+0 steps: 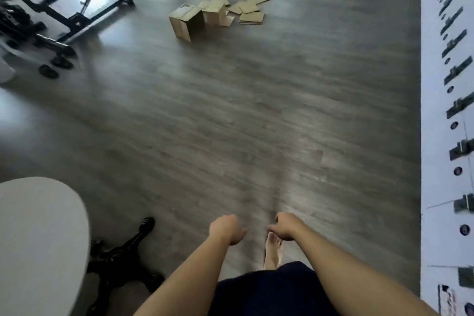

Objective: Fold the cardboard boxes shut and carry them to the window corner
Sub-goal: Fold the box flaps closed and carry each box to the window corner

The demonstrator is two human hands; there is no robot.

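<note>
Two bare hands hang low over the grey wood-grain plank floor point(256, 115), holding nothing: the left hand point(225, 229) and the right hand point(283, 226) both have loosely curled fingers. Well ahead on that floor stands a cluster of brown cardboard boxes point(188, 20), one upright with flaps loose, flat brown cardboard sheets point(251, 16) just beside it. The person looks to be approaching; crouching close and squaring the upright box before pressing its flaps down would serve best.
</note>
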